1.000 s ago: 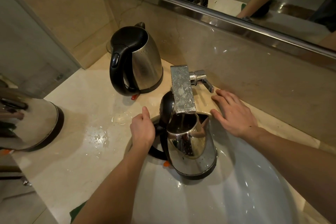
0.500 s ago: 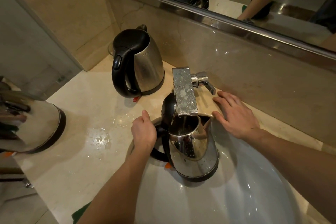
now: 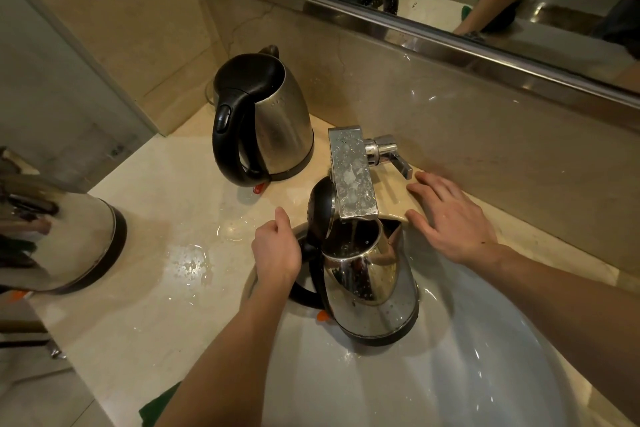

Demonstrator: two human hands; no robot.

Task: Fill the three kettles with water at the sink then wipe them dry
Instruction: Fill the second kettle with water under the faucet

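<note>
Kettle in sink: a steel kettle (image 3: 374,291) stands upright in the white sink (image 3: 450,374), at the basin's 12 o'clock edge. Its black lid is tipped open to the left and its mouth sits right under the faucet (image 3: 349,177).
Water: a thin stream falls from the spout into the open mouth, and drops bead the steel.
Left hand: the left hand (image 3: 277,250) has its fingers curled round the kettle's black handle, at 9 o'clock of the body.
Right hand: the right hand (image 3: 450,218) lies flat with fingers spread on the sink rim and surface (image 3: 156,270), at 3 o'clock of the faucet. It holds nothing, and its fingertips are near the faucet lever (image 3: 398,159).
Second kettle: a second kettle (image 3: 273,128) with its lid shut stands on the surface at 11 o'clock of the sink.
Third kettle: a third kettle (image 3: 62,236) stands at 9 o'clock, cut by the frame edge.
Surface: wet patches lie between the kettles.
Cloth: a green cloth (image 3: 159,406) shows at 7 o'clock, beside the left forearm.
</note>
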